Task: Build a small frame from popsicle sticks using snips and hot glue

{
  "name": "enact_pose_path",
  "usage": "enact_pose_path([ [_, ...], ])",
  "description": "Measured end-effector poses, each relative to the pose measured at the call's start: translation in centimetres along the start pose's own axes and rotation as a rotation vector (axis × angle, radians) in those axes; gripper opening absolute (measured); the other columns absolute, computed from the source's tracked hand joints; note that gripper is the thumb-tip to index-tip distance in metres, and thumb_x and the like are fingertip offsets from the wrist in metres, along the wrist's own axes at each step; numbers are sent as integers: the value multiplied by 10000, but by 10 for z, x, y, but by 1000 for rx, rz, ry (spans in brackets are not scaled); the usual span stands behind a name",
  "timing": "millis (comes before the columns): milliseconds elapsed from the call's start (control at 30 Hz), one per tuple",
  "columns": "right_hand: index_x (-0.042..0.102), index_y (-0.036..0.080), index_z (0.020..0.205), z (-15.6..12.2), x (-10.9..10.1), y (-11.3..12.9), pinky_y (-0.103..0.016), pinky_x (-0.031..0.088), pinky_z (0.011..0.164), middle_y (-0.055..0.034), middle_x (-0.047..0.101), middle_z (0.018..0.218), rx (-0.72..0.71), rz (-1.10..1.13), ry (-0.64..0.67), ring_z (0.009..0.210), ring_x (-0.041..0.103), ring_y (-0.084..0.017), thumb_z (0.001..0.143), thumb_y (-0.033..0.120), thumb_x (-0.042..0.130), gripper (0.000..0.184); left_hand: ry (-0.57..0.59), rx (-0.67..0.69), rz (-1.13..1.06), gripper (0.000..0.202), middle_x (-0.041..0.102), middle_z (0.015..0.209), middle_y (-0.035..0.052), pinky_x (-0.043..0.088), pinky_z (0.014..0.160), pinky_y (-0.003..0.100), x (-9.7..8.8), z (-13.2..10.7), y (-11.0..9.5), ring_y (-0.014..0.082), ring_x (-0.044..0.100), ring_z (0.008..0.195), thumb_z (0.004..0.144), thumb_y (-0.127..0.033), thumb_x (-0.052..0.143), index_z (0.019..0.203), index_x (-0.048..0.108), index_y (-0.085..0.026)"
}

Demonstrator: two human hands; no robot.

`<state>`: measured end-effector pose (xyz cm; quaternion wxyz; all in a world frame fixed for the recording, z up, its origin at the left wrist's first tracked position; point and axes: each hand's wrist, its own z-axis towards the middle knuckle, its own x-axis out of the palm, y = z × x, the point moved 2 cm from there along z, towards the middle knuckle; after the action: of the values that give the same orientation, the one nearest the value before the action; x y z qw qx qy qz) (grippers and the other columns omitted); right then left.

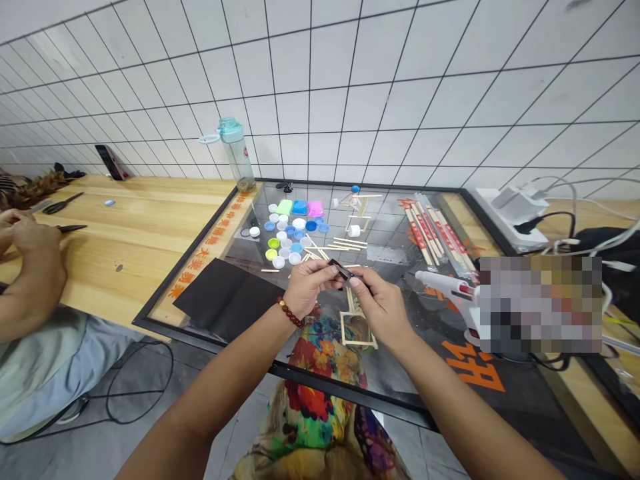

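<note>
My left hand [313, 285], with a beaded bracelet at the wrist, pinches a small black piece [336, 264] that looks like paper. Close against it, my right hand [381, 303] is closed round what look like small dark-handled scissors [346, 272]; fingers hide most of them. Below my hands stands a square frame of thin wooden sticks [343, 328]. A folded black sheet [227, 300] lies left of my left forearm. Loose wooden sticks [350, 241] are scattered just beyond my fingers.
Several small lidded pots [299, 224] and coloured clay packs [300, 207] lie behind. Further back are a stick structure [363, 217] and a bottle [237, 157]. At right are packaged sticks [430, 230], a glue gun [447, 287] and a power strip [515, 220]. A co-worker's hand [30, 230] is left.
</note>
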<state>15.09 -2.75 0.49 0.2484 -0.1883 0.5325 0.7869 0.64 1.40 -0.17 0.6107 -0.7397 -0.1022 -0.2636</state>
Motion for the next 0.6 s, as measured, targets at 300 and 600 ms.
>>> enact_pose_path([
  [300, 621, 201, 1096, 0, 1, 0, -304, 481, 722, -64, 734, 974, -13, -38, -6, 869, 681, -221, 926, 419, 420, 341, 0, 8, 7, 284, 678, 625, 37, 525, 617, 241, 1, -1, -2, 109, 624, 558, 566, -326, 848, 675, 696, -113],
  [600, 641, 207, 1070, 0, -2, 1, -279, 463, 659, -36, 731, 863, -24, -43, -3, 769, 675, -194, 929, 414, 420, 334, -38, 26, -22, 270, 662, 629, 28, 515, 629, 248, -2, 1, -2, 107, 614, 585, 582, -313, 835, 692, 684, -118],
])
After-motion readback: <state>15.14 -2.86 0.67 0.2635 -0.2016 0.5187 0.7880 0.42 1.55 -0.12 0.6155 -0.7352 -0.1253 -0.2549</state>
